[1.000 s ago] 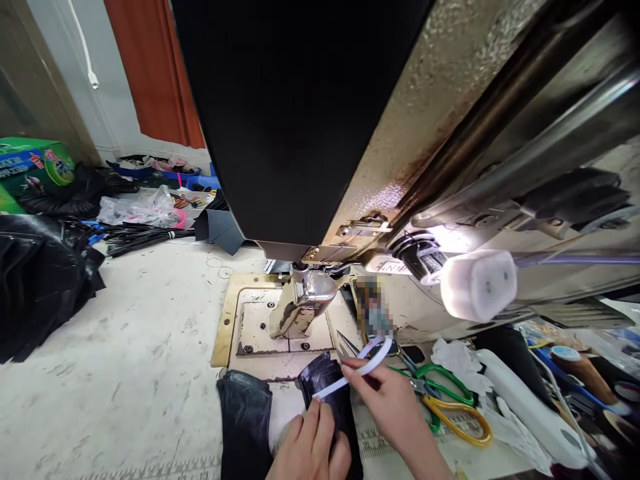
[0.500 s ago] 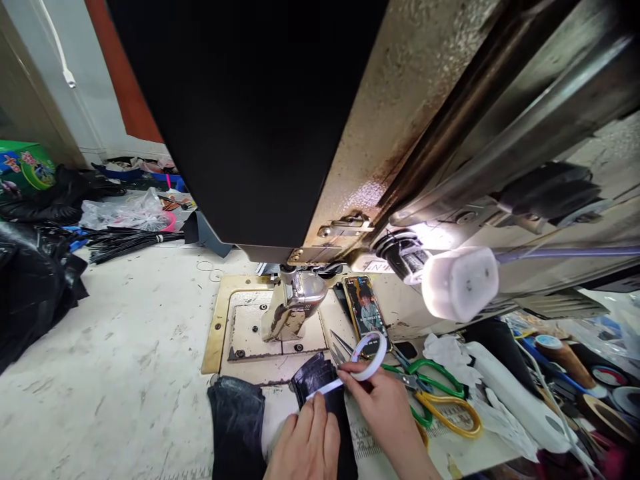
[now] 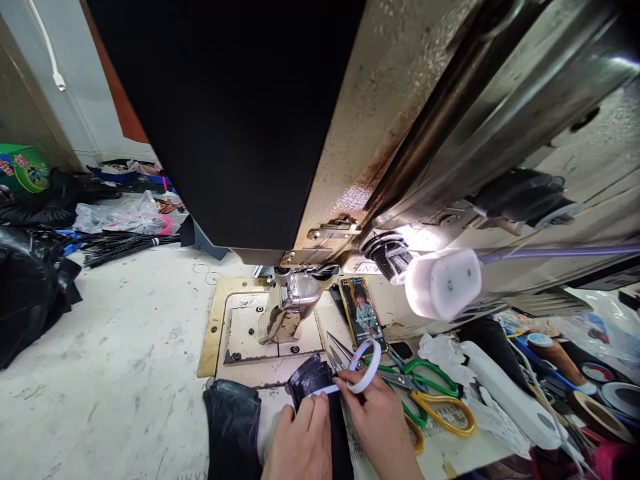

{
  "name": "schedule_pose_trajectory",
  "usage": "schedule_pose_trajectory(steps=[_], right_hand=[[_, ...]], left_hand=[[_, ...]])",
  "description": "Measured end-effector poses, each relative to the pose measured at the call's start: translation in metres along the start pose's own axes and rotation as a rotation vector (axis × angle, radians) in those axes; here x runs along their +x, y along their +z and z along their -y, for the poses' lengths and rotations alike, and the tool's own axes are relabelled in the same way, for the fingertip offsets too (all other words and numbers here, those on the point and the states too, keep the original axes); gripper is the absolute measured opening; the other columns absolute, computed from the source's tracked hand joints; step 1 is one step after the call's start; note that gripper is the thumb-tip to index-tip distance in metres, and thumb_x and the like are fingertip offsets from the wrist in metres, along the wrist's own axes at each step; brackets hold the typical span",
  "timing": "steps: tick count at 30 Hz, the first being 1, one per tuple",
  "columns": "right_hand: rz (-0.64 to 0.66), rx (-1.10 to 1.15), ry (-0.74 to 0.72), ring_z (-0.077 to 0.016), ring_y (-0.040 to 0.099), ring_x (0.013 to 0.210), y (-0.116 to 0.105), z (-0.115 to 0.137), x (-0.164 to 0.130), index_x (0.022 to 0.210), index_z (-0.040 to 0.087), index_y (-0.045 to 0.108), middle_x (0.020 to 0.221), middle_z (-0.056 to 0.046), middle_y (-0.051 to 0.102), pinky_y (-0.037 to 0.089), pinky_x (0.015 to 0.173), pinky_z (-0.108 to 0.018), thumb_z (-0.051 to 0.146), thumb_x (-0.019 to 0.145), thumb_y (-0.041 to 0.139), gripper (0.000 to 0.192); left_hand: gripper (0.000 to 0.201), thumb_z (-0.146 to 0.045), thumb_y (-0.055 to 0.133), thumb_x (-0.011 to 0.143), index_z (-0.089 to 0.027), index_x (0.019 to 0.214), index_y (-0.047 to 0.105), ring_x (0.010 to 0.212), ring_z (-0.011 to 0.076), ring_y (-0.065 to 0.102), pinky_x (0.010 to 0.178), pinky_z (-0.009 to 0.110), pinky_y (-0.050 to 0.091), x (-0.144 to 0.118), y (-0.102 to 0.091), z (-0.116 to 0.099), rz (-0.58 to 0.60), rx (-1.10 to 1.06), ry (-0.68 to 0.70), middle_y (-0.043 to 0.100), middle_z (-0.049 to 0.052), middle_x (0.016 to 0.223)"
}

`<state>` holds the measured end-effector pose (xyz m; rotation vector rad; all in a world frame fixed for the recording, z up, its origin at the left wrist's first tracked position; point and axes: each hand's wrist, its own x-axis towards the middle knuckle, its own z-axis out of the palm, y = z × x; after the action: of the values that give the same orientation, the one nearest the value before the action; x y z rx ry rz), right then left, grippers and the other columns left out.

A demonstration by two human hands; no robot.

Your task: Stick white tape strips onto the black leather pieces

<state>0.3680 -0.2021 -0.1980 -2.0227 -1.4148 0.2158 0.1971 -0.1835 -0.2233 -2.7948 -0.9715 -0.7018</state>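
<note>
A roll of narrow white tape (image 3: 369, 375) is pinched between the thumb and fingers of my right hand (image 3: 377, 413). From the roll a short strip runs left to my left hand (image 3: 303, 437), whose bent fingers close on its end. The strip crosses a stack of black leather-like pieces (image 3: 309, 375), partly hidden under my left hand. Left of that hand lies a second black leather-like piece (image 3: 233, 420). Scissors with green handles (image 3: 433, 373) and scissors with yellow handles (image 3: 445, 413) lie right of my right hand, their blades partly overlapping.
The sewing machine post (image 3: 293, 307) stands just beyond the pieces, under the large machine head (image 3: 225, 133). A phone (image 3: 361, 313) lies to its right, below a lit lamp (image 3: 443, 283). Thread spools and tape rolls (image 3: 600, 413) crowd the right. Black material (image 3: 35, 293) lies at left.
The view has shifted slightly. My left fingers have gone from lying flat on the black stack to bending around the tape's end. My right hand still holds the roll.
</note>
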Motion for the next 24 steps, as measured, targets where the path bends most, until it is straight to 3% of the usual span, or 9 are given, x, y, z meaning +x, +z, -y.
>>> schedule_pose_trajectory(steps=[6,8,10,12,15,17,21,24], right_hand=[[0.002,0.007,-0.001,-0.0404,0.072,0.087,0.008,0.003,-0.006,0.089,0.014,0.083,0.097,-0.023,0.075,0.054,0.079,-0.055,0.032,0.084,0.05,0.038],[0.006,0.052,-0.003,-0.0384,0.071,0.085,0.008,0.005,-0.006,0.088,0.015,0.082,0.094,-0.022,0.074,0.054,0.077,-0.053,0.027,0.081,0.048,0.037],[0.005,0.129,-0.004,-0.0346,0.071,0.085,0.004,0.008,-0.004,0.086,0.017,0.082,0.09,-0.018,0.075,0.055,0.08,-0.05,0.028,0.082,0.051,0.033],[0.006,0.227,-0.006,-0.0293,0.072,0.085,-0.003,0.01,-0.003,0.084,0.02,0.08,0.088,-0.013,0.076,0.056,0.083,-0.043,0.034,0.086,0.057,0.027],[0.005,0.35,0.001,-0.0238,0.072,0.085,-0.014,0.009,-0.004,0.086,0.021,0.077,0.088,-0.008,0.076,0.058,0.08,-0.033,0.042,0.089,0.061,0.026],[-0.021,0.445,0.068,-0.0218,0.07,0.077,-0.018,0.007,-0.006,0.095,0.02,0.077,0.088,-0.008,0.076,0.059,0.069,-0.03,0.047,0.088,0.064,0.03],[-0.102,0.601,0.234,-0.0158,0.062,0.057,-0.021,0.003,-0.01,0.103,0.022,0.079,0.089,-0.007,0.075,0.056,0.055,-0.028,0.052,0.08,0.073,0.039],[-0.22,0.517,0.113,-0.0196,0.068,0.072,-0.021,0.002,-0.01,0.092,0.024,0.082,0.094,-0.007,0.075,0.058,0.063,-0.028,0.045,0.079,0.075,0.026]], left_hand=[[0.035,-0.037,0.062,0.086,-0.014,0.111,0.068,0.081,0.0222,0.056,0.067,0.034,0.047,0.016,-0.012,0.005,0.088,-0.031,0.02,0.064,0.008,0.094],[0.034,-0.039,0.062,0.085,-0.014,0.106,0.069,0.088,0.0264,0.058,0.075,0.039,0.051,0.027,-0.016,0.007,0.133,-0.146,-0.057,0.065,0.01,0.099],[0.027,-0.026,0.058,0.085,-0.015,0.107,0.068,0.098,0.031,0.059,0.086,0.048,0.05,0.041,-0.018,0.007,0.205,-0.346,-0.199,0.065,0.012,0.108],[0.033,-0.01,0.052,0.083,-0.017,0.112,0.068,0.105,0.0312,0.059,0.094,0.051,0.047,0.053,-0.021,0.007,0.271,-0.555,-0.324,0.067,0.011,0.111],[0.035,-0.006,0.047,0.087,-0.023,0.106,0.071,0.1,0.0237,0.062,0.092,0.039,0.049,0.065,-0.026,0.008,0.291,-0.754,-0.407,0.071,0.004,0.102],[0.03,-0.01,0.049,0.09,-0.025,0.098,0.073,0.094,0.0197,0.064,0.085,0.032,0.05,0.068,-0.029,0.011,0.301,-0.825,-0.459,0.072,0.001,0.095],[0.019,-0.023,0.058,0.088,-0.028,0.091,0.076,0.091,0.0184,0.065,0.083,0.029,0.048,0.069,-0.033,0.017,0.326,-0.961,-0.55,0.073,-0.002,0.092],[0.02,-0.028,0.057,0.087,-0.027,0.087,0.077,0.089,0.0194,0.066,0.081,0.029,0.046,0.069,-0.034,0.017,0.313,-1.027,-0.602,0.074,-0.002,0.089]])
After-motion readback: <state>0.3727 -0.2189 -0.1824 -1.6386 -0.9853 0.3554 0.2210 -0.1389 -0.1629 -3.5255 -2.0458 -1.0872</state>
